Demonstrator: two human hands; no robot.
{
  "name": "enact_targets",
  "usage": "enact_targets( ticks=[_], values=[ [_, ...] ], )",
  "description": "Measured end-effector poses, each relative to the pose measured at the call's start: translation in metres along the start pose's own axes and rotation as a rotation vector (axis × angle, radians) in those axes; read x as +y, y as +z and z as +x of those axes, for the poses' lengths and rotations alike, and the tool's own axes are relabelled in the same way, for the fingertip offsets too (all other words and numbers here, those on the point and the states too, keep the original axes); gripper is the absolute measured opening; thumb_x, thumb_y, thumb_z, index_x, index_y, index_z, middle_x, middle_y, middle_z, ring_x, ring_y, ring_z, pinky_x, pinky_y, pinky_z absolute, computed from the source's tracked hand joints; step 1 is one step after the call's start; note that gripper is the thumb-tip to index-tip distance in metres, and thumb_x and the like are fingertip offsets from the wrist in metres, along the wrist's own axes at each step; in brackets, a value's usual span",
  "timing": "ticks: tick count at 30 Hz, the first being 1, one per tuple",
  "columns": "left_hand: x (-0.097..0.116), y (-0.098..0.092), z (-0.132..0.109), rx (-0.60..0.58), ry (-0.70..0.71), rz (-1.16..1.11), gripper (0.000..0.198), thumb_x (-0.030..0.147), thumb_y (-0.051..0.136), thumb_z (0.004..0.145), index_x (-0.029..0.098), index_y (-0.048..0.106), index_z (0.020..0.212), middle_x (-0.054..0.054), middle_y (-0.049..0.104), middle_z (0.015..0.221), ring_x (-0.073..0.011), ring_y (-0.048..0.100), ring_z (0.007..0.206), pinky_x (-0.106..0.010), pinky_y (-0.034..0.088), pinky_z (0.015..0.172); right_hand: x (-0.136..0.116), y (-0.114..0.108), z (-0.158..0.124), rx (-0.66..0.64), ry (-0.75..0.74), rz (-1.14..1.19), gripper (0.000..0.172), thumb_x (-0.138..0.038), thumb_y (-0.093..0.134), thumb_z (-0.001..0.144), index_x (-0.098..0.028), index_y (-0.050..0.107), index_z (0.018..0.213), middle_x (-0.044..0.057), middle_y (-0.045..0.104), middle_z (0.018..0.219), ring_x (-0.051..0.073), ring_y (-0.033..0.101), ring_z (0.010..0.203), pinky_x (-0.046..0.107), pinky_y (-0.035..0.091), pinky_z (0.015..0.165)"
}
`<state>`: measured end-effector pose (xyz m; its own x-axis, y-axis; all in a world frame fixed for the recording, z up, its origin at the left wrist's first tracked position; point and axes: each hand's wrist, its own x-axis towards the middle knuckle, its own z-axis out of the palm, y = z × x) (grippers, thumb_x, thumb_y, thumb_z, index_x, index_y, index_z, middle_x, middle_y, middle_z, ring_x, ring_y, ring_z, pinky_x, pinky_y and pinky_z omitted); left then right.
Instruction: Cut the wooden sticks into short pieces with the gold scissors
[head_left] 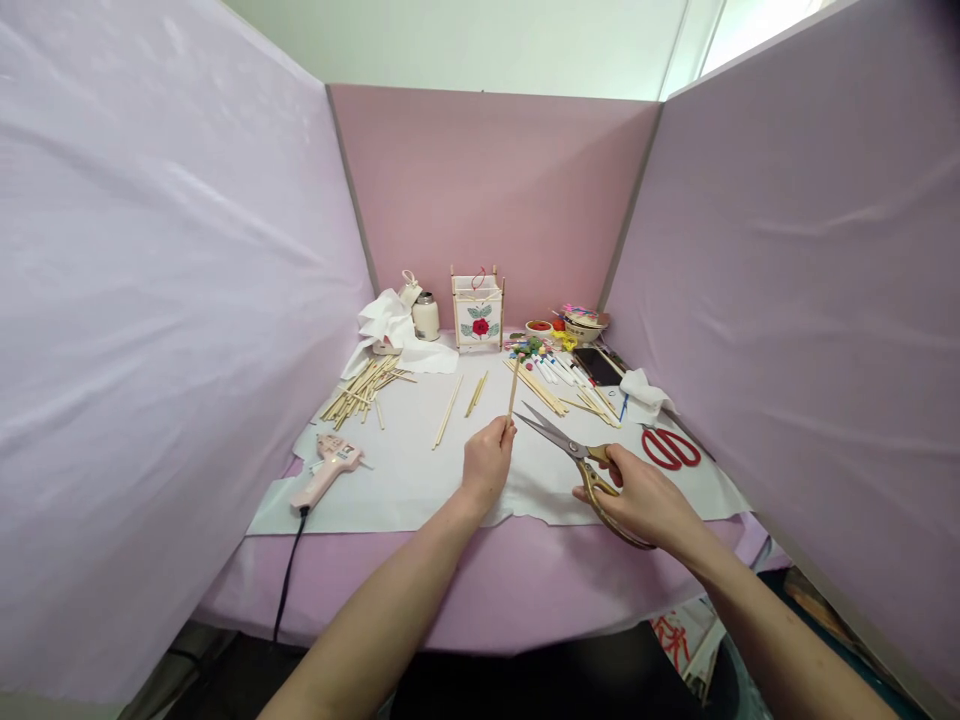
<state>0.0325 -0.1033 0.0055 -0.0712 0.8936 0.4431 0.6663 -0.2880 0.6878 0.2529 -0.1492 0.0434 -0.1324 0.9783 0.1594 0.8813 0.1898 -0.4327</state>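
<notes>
A: Nearest the lens: two forearms [390, 600], running in over the front edge of the surface [405, 470]. Grip?

B: Right hand [649, 500] wrapped on the handles of the gold-handled scissors [577, 450], blades parted. Left hand [487, 460], fingers closed round the wooden stick [513, 385].

A: Positions?

B: Both held above the surface, toward its front edge; stick roughly midway between side edges, nearly upright, scissors to its right.

A: Handling, larger first.

B: Scissors: probably the heavier, rigid, smooth metal; best held by the loops, clear of the blades. Stick: likely light, stiff, not slippery, apt to split or snap if bent. Pinch low, as now, away from the edges.

A: Unclear?

B: Coloured clutter [534, 347] toward the back right corner: items merge. Red-handled scissors [670, 448] by the right edge: blades not made out. Stick's lower end: hidden in the fist. Blade tips near the stick; contact: cannot tell.
</notes>
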Motion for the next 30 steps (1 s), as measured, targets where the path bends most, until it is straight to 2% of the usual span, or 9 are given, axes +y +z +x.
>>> enact_targets(
  ticks=[3, 9, 14, 21, 30],
  values=[
    [0.000, 0.001, 0.002, 0.007, -0.041, -0.043, 0.019, 0.026, 0.042, 0.088, 0.021, 0.059, 0.084, 0.001, 0.064, 0.075, -0.0113, 0.053, 0.063, -0.022, 0.035, 0.061, 0.000, -0.009, 0.002, -0.009, -0.023, -0.097, 0.048, -0.062, 0.063, 0.066, -0.022, 0.055, 0.090, 0.007, 0.064, 0.092, 0.023, 0.059, 0.077, 0.027, 0.032, 0.054],
    [-0.002, 0.003, 0.003, 0.029, -0.067, -0.108, 0.018, 0.026, 0.043, 0.087, 0.021, 0.058, 0.079, 0.002, 0.064, 0.073, -0.0104, 0.052, 0.061, -0.021, 0.035, 0.060, -0.009, -0.021, 0.012, -0.036, -0.061, -0.204, 0.048, -0.062, 0.062, 0.068, -0.021, 0.053, 0.091, 0.005, 0.065, 0.089, 0.022, 0.060, 0.079, 0.025, 0.028, 0.053],
    [-0.003, 0.004, 0.003, 0.034, -0.070, -0.100, 0.022, 0.026, 0.041, 0.088, 0.021, 0.054, 0.072, 0.002, 0.063, 0.069, -0.0102, 0.051, 0.057, -0.021, 0.034, 0.059, -0.022, -0.022, 0.018, -0.051, -0.070, -0.234, 0.046, -0.061, 0.062, 0.068, -0.021, 0.053, 0.089, 0.004, 0.064, 0.084, 0.020, 0.059, 0.073, 0.025, 0.026, 0.051],
    [-0.003, 0.005, 0.003, 0.024, -0.082, -0.108, 0.020, 0.027, 0.042, 0.088, 0.020, 0.056, 0.075, 0.000, 0.065, 0.073, -0.0102, 0.052, 0.059, -0.021, 0.035, 0.059, -0.033, -0.022, 0.023, -0.082, -0.041, -0.285, 0.046, -0.063, 0.061, 0.068, -0.021, 0.051, 0.085, 0.003, 0.063, 0.080, 0.020, 0.058, 0.071, 0.026, 0.024, 0.049],
    [-0.001, 0.004, 0.002, 0.021, -0.056, -0.082, 0.022, 0.028, 0.042, 0.089, 0.020, 0.057, 0.074, 0.001, 0.060, 0.065, -0.0101, 0.048, 0.057, -0.021, 0.032, 0.058, -0.039, -0.024, 0.027, -0.112, -0.005, -0.319, 0.048, -0.065, 0.060, 0.068, -0.022, 0.051, 0.084, 0.004, 0.064, 0.081, 0.021, 0.059, 0.072, 0.026, 0.023, 0.049]
  ],
)
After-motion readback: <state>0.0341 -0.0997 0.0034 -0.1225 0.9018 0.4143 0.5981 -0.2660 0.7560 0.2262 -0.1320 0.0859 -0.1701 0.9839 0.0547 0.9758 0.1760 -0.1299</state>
